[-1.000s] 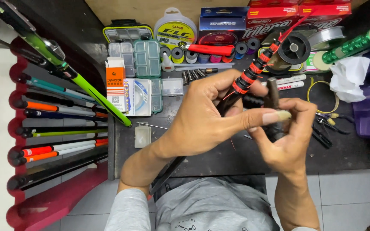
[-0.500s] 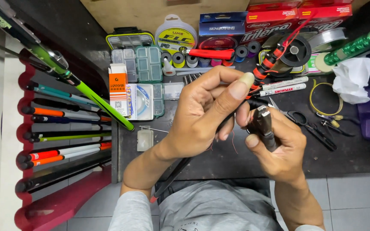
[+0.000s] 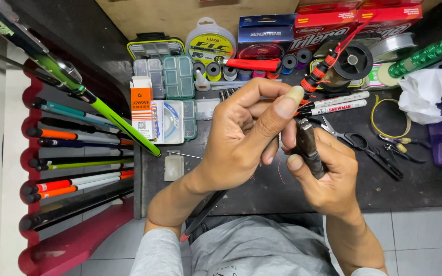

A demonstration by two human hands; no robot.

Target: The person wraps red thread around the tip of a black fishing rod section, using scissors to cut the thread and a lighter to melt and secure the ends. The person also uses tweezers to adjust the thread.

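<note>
Left hand (image 3: 241, 138): fingers curled, thumb and forefinger pinched on a thin dark rod (image 3: 205, 212) above the table (image 3: 425, 189). Right hand (image 3: 328, 174): fingers closed around black pliers (image 3: 309, 147), just right of the left hand. Left of the left hand: upright orange-and-white carton (image 3: 140, 107). Beyond it: round yellow line spool package (image 3: 212, 43), blue box (image 3: 266, 36), red boxes (image 3: 379, 20).

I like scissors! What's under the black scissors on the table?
The black scissors lie flat on the dark table mat. Only mat shows around them; anything directly beneath the blades is covered.
</note>
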